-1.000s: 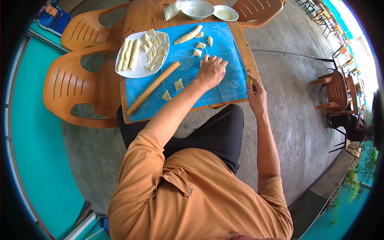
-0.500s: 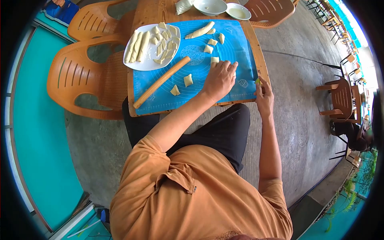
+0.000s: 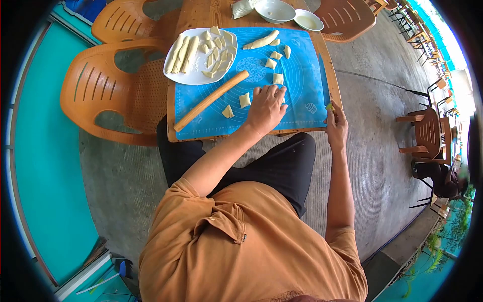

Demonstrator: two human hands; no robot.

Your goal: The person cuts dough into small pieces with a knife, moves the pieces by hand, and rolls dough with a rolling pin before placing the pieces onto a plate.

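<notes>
My left hand (image 3: 266,108) is palm down over the blue mat (image 3: 304,118), its fingers curled around a piece of dough (image 3: 283,100) that is mostly hidden. At the table's right edge, my right hand (image 3: 337,126) pinches a small yellow-green object (image 3: 329,106) whose kind I cannot make out. A square dough piece (image 3: 278,78) lies just beyond my left fingertips. Two more cut pieces, one a dough square (image 3: 244,100), sit left of that hand. Farther back are several small pieces and a dough roll (image 3: 261,40). A wooden rolling pin (image 3: 211,101) lies slanted across the mat's left side.
A white plate (image 3: 177,79) with dough rolls and cut pieces stands at the mat's back left. Behind the mat are a white bowl (image 3: 274,11), a shallow dish (image 3: 308,20) and a plastic bag (image 3: 243,8). Orange chairs (image 3: 95,95) flank the wooden table (image 3: 201,15).
My left hand has drawn back toward me and left, uncovering the square dough piece beyond it. My right hand stays by the table edge with its object. The whole view has shifted slightly.
</notes>
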